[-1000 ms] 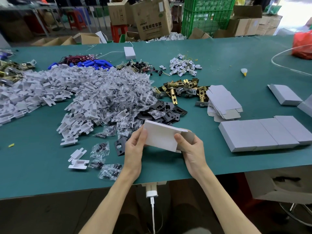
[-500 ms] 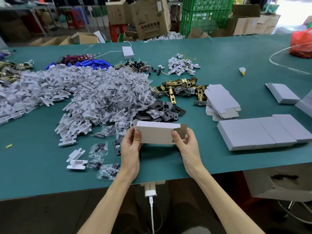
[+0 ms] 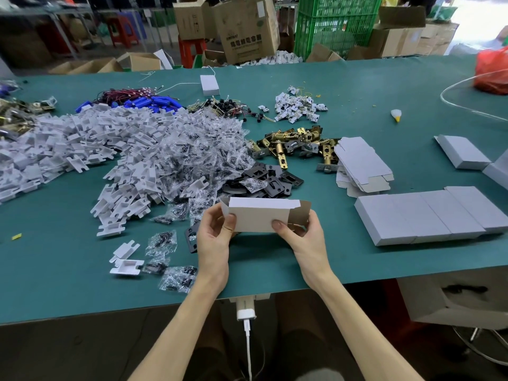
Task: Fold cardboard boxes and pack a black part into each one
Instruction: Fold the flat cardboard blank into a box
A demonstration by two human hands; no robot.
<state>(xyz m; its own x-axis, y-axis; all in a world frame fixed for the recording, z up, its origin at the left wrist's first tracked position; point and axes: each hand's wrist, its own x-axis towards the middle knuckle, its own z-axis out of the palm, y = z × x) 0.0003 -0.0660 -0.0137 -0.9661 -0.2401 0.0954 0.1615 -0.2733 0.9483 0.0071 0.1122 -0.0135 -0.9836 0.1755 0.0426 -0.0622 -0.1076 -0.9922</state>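
Note:
A small cardboard box (image 3: 258,217), white outside and brown inside, is held above the green table's near edge. My left hand (image 3: 214,237) grips its left end, thumb on the near face. My right hand (image 3: 302,235) grips its right end, where a brown flap (image 3: 300,213) stands open. Black flat parts (image 3: 270,180) lie in a heap just behind the box, and one black part (image 3: 192,235) lies left of my left hand. A stack of flat unfolded boxes (image 3: 360,163) sits to the right of the heap.
A row of folded white boxes (image 3: 428,213) lies at the right, with another folded box (image 3: 461,151) behind. White plastic pieces (image 3: 82,149) and small clear bags (image 3: 192,152) cover the left half. Brass latches (image 3: 297,141) lie behind the black parts. A charger (image 3: 246,312) hangs at the table edge.
The box has been turned from a tilted, flat-facing position to level, with its long side facing me and its right flap open. Both hands kept hold of its ends.

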